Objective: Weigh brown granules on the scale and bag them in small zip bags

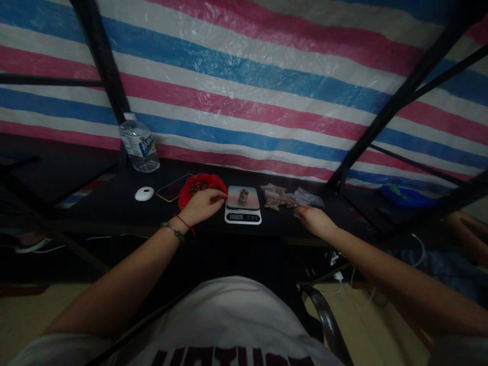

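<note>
A white kitchen scale [244, 218] stands in the middle of the table, with a small clear container of brown pieces [243, 195] upright on its plate. My left hand [206, 202] hovers at the scale's left edge, partly in front of a red bowl [185, 192] that holds more brown bits. Its fingers are bent together, and whatever they may hold is hidden. To the right of the scale lie several filled small plastic bags [275, 198]. My right hand [310, 218] is beside them near the table's front edge, fingers closed; their contents cannot be made out.
Flat plastic bags [308, 197] lie behind my right hand. At the left are a phone-like flat object [171, 189], a white rounded device [144, 193] and a large clear bottle [139, 145]. Dark metal posts frame the table [114, 203]. Another person's arm [467, 229] shows at far right.
</note>
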Action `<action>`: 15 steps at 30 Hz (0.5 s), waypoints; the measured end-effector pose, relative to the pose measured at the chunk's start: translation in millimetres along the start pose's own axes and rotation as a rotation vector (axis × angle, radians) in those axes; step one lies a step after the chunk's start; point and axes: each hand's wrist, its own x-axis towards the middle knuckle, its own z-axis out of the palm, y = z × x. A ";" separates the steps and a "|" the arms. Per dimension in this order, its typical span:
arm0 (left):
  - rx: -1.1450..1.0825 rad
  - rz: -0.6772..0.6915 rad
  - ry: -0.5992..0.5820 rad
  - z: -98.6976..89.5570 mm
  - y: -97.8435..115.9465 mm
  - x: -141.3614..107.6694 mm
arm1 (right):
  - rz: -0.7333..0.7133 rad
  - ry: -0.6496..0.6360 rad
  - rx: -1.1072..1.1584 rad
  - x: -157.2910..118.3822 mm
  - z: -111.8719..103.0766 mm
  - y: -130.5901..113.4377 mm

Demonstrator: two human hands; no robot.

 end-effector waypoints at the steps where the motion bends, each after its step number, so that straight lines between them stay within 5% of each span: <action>1: -0.018 0.008 0.013 -2.3 4.1 -1.1 | -0.036 0.077 0.077 5.0 -12.2 -16.4; 7: 0.059 0.235 0.073 -11.9 40.3 -14.6 | -0.154 0.404 0.884 33.9 -63.5 -126.4; 11: 0.224 0.337 0.045 -12.6 50.8 -22.6 | -0.188 0.427 1.141 47.9 -60.8 -182.1; 15: 0.348 0.361 0.094 -14.5 44.3 -23.1 | -0.184 0.400 1.206 58.9 -43.7 -203.9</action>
